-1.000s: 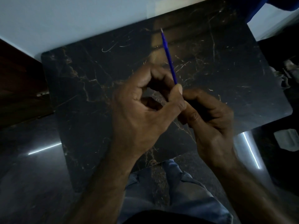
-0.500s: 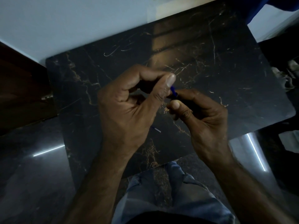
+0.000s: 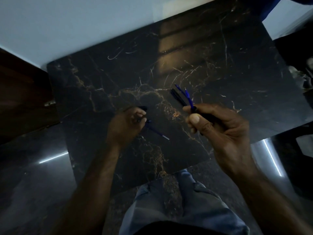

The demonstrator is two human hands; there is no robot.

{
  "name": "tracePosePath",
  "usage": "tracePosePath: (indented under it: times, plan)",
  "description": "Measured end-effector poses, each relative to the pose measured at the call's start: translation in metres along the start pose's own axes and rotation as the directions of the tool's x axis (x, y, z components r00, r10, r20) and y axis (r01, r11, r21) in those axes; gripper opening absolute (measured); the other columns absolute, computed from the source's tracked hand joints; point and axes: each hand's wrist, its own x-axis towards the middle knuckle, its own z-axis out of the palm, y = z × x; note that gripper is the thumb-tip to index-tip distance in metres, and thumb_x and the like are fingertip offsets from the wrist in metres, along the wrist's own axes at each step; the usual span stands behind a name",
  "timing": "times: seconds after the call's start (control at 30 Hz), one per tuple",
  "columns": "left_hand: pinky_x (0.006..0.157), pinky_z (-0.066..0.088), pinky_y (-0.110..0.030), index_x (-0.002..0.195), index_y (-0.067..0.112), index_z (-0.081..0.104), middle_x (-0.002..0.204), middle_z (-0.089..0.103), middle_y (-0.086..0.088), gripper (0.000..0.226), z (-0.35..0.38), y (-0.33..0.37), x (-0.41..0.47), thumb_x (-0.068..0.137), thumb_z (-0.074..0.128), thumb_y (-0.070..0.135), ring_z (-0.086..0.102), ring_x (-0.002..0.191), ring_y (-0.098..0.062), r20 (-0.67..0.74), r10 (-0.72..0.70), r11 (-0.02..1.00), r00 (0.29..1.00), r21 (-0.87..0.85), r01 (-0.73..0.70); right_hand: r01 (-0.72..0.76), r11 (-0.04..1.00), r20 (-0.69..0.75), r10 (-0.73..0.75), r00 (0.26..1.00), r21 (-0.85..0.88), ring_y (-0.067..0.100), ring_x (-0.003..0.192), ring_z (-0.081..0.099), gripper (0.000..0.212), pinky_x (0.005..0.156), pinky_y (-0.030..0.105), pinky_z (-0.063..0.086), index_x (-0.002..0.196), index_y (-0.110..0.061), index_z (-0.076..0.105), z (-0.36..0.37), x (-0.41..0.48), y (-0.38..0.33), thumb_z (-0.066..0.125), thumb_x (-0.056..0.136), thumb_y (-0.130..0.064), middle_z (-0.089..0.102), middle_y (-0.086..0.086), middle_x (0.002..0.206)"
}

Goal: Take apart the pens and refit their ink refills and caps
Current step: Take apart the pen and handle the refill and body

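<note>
My right hand grips a bundle of pen parts above the dark marble table: black pen barrels and thin blue ink refills fan up and to the left out of the fist. My left hand is closed low over the table's middle, with a small black pen part sticking out at its top. A blue ink refill with a pale tip pokes out from under the left hand and slants down to the right, at table level. The scene is dim and blurred.
A pale wall runs behind the table's far edge. Dark wood stands to the left. Glossy dark floor lies below, with my jeans-clad legs at the near edge. Blurred light objects sit at the far right.
The hands, held together a second ago around one upright blue refill, have separated. The left hand has dropped to the table; the right hand has drawn right with the bundle.
</note>
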Motion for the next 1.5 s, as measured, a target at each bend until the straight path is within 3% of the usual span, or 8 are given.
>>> tracePosePath:
  times: [0.17,0.43,0.57,0.63,0.73,0.9,1.03,1.5]
  plan:
    - [0.073,0.047,-0.025,0.102,0.035,0.074,0.102,0.059,0.021,0.020,0.013,-0.004,0.006,0.084,0.082,0.037,0.057,0.079,-0.003,0.095,0.041,0.982,0.995,0.180,-0.058,-0.067,0.998,0.008,0.067,0.998,0.017,0.020,0.085,0.072,0.023,0.078,0.034,0.058,0.114,-0.012,0.077,-0.003,-0.004,0.010,0.070,0.096,-0.025,0.077,0.004,0.096]
    - [0.070,0.046,-0.027,0.094,0.038,0.069,0.090,0.058,0.023,0.015,0.012,0.002,0.017,0.086,0.080,0.033,0.057,0.074,0.002,0.098,0.030,0.979,0.995,0.198,-0.049,-0.104,0.995,0.009,0.104,0.995,0.005,0.017,0.086,0.071,0.026,0.078,0.031,0.057,0.114,-0.006,0.078,-0.005,0.001,0.015,0.070,0.097,-0.024,0.076,0.000,0.095]
    - [0.073,0.058,-0.027,0.095,0.038,0.071,0.086,0.076,0.016,0.018,-0.009,0.036,0.012,0.092,0.080,0.022,0.070,0.077,0.002,-0.014,-0.012,0.954,1.000,-0.301,0.007,-0.091,0.995,-0.004,0.091,0.996,-0.037,0.014,0.088,0.072,0.027,0.078,0.026,0.056,0.115,-0.010,0.078,-0.007,0.002,0.013,0.070,0.096,-0.027,0.077,-0.002,0.097]
    - [0.068,0.055,-0.023,0.104,0.026,0.077,0.094,0.079,0.005,0.014,-0.030,0.069,0.005,0.095,0.077,0.015,0.072,0.082,-0.009,-0.054,-0.013,0.811,0.998,-0.585,-0.021,-0.074,0.994,-0.014,0.073,0.997,-0.084,0.009,0.089,0.074,0.025,0.077,0.019,0.056,0.115,-0.012,0.078,-0.006,0.002,0.010,0.070,0.096,-0.027,0.078,-0.004,0.099]
    - [0.054,0.051,-0.025,0.107,0.016,0.078,0.093,0.073,-0.009,0.017,-0.058,0.111,-0.005,0.097,0.071,0.005,0.060,0.071,-0.013,-0.089,0.070,0.587,0.994,-0.801,-0.113,-0.032,0.988,-0.034,0.027,0.999,-0.149,0.004,0.084,0.071,0.019,0.072,0.015,0.053,0.115,-0.016,0.077,-0.005,0.006,0.003,0.074,0.097,-0.022,0.076,-0.005,0.096]
    - [0.053,0.052,-0.025,0.101,0.016,0.078,0.094,0.075,0.002,0.012,-0.077,0.154,-0.010,0.091,0.071,0.014,0.063,0.076,-0.010,-0.066,0.130,0.391,0.989,-0.913,-0.112,0.101,0.966,-0.035,-0.112,0.993,-0.240,0.023,0.076,0.069,0.018,0.060,0.039,0.053,0.116,-0.024,0.076,-0.002,0.014,-0.009,0.069,0.099,-0.025,0.076,0.002,0.092]
    - [0.056,0.058,-0.026,0.096,0.016,0.077,0.083,0.075,0.001,0.013,-0.084,0.169,-0.012,0.093,0.065,0.018,0.071,0.076,-0.012,-0.033,0.117,0.304,0.993,-0.950,-0.068,0.171,0.948,-0.034,-0.187,0.982,-0.268,0.023,0.072,0.068,0.017,0.058,0.037,0.052,0.116,-0.021,0.073,-0.001,0.018,-0.021,0.068,0.099,-0.021,0.075,0.008,0.090]
    - [0.059,0.060,-0.026,0.093,0.016,0.074,0.088,0.079,-0.005,0.012,-0.092,0.175,-0.014,0.093,0.063,0.021,0.077,0.077,-0.016,-0.024,0.098,0.342,0.995,-0.938,-0.056,0.218,0.928,-0.019,-0.235,0.972,-0.302,0.012,0.072,0.063,0.017,0.066,0.019,0.045,0.115,-0.014,0.073,0.003,0.023,-0.027,0.068,0.099,-0.017,0.072,0.002,0.088]
